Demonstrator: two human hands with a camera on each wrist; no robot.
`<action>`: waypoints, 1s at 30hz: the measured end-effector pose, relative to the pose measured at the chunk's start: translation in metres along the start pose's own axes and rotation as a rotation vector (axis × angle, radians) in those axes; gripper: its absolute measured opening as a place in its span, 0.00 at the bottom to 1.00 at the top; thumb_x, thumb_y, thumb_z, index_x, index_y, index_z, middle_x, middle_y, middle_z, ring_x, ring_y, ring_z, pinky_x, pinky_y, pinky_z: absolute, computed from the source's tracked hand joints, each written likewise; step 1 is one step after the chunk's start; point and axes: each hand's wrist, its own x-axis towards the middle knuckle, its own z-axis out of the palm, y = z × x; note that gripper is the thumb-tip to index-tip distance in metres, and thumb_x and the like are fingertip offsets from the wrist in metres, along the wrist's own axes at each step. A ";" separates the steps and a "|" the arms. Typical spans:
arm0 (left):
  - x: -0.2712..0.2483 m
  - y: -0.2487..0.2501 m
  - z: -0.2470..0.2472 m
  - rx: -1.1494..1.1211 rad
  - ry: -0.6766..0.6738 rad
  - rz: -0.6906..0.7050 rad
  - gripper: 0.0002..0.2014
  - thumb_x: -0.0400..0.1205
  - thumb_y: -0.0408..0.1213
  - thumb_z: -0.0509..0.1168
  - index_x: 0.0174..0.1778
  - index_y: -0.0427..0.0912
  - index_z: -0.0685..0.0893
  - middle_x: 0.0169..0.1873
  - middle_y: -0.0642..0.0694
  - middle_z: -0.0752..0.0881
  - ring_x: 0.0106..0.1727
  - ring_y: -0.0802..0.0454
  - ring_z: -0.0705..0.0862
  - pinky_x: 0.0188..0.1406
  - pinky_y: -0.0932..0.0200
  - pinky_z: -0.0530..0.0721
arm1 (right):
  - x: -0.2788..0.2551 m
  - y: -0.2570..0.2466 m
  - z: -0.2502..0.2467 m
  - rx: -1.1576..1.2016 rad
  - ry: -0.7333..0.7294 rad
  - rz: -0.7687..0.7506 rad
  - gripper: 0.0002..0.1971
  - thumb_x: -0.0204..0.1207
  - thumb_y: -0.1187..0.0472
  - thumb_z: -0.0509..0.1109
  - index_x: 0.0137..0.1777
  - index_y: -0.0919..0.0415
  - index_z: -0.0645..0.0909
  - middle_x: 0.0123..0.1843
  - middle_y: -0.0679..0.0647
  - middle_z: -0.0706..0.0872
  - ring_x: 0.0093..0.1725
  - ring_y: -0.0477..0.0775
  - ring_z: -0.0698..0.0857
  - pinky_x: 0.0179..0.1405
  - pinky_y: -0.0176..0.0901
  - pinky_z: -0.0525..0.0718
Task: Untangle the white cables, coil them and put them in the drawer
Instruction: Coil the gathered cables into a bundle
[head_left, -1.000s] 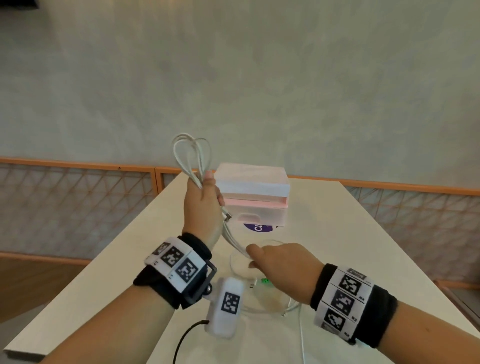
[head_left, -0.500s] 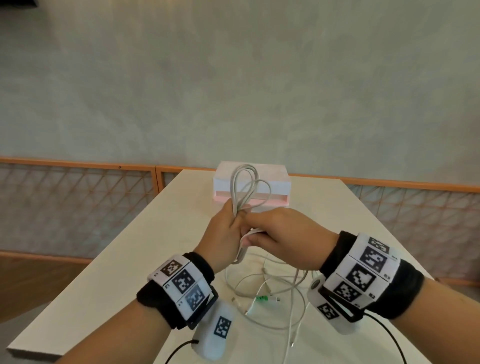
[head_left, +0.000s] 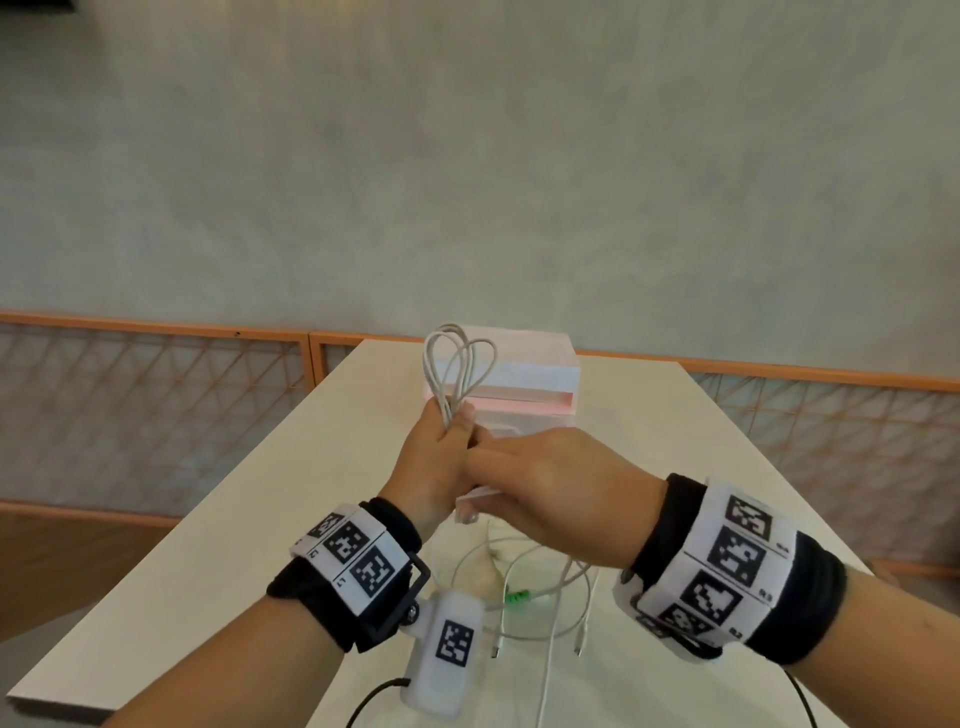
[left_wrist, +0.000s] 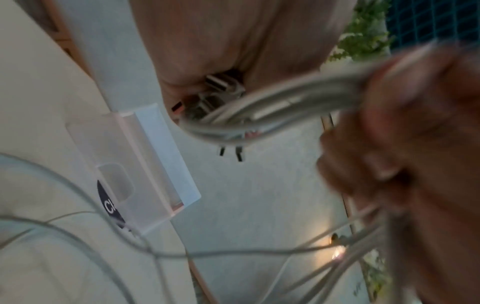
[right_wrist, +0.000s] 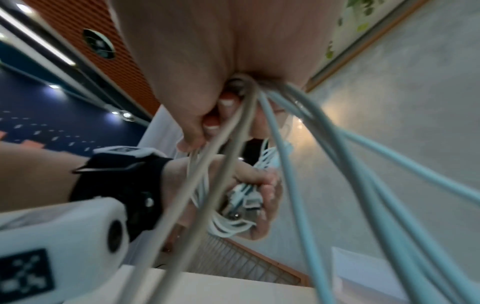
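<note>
White looped cable bundle gripped in left hand above table; right hand pinches loose strands. Frosted plastic drawer open, dark label reads "Cl", rest hidden.

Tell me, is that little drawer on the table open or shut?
Open. The clear drawer is pulled forward out of its pink-and-white box, nearest the hands; the left wrist view shows it jutting from the box.

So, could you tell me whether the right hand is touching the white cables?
Touching. In the right wrist view the right hand has its fingers curled round the white cables, which run out of its grip.
</note>
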 end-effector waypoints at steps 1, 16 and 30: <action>-0.002 -0.001 -0.001 0.038 -0.048 -0.018 0.12 0.89 0.37 0.51 0.39 0.43 0.71 0.26 0.47 0.73 0.22 0.58 0.74 0.23 0.64 0.75 | 0.003 -0.003 0.000 -0.054 0.007 -0.063 0.08 0.77 0.54 0.63 0.45 0.57 0.81 0.42 0.51 0.89 0.40 0.57 0.87 0.32 0.51 0.85; -0.023 -0.011 0.003 -0.025 -0.132 -0.031 0.12 0.84 0.49 0.57 0.43 0.48 0.80 0.23 0.45 0.72 0.20 0.48 0.72 0.22 0.57 0.75 | 0.027 0.033 -0.019 0.289 -0.017 0.265 0.04 0.75 0.57 0.71 0.43 0.58 0.82 0.37 0.52 0.89 0.39 0.50 0.86 0.44 0.48 0.84; -0.031 0.001 0.007 -0.072 -0.177 -0.083 0.28 0.85 0.57 0.44 0.36 0.40 0.78 0.27 0.40 0.74 0.22 0.49 0.75 0.18 0.63 0.75 | 0.020 0.036 -0.023 0.209 -0.055 0.290 0.04 0.79 0.57 0.66 0.43 0.53 0.76 0.36 0.41 0.79 0.37 0.48 0.78 0.37 0.34 0.72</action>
